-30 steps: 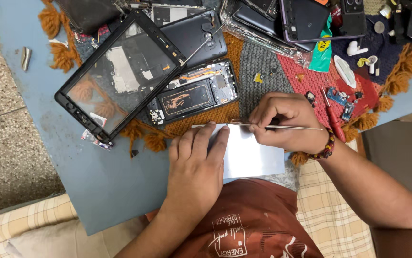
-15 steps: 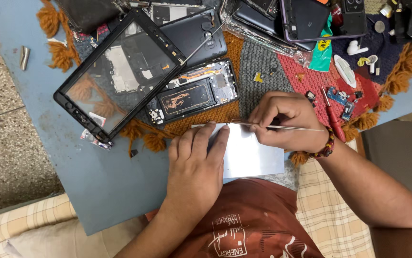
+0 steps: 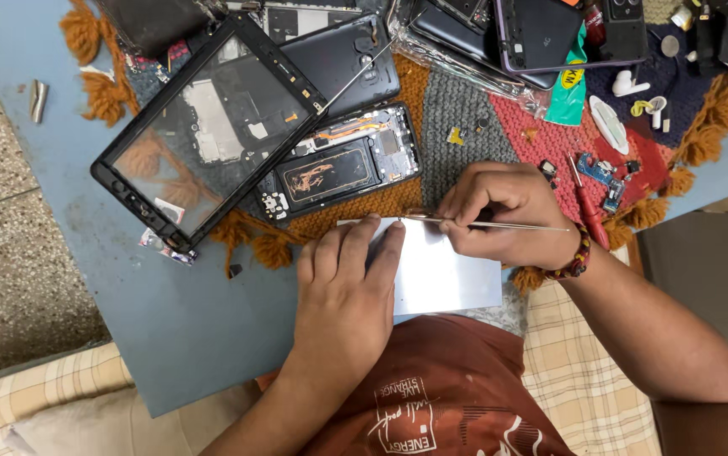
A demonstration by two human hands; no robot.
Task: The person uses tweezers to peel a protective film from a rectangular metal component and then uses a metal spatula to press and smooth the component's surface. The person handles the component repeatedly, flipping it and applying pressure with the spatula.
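Left hand flat, fingers spread on silver panel at near edge of blue table, pinning it vs. slipping, w/ right hand pinched round thin metal tool laid along panel's top edge, prob. for prying leverage.

Flat silver rectangular panel lies face-down at table's six o'clock edge; thin metal tool crosses its top edge horizontally.

Left hand flat on silver panel at counter near edge; right hand pinches thin metal tool along panel's far edge.
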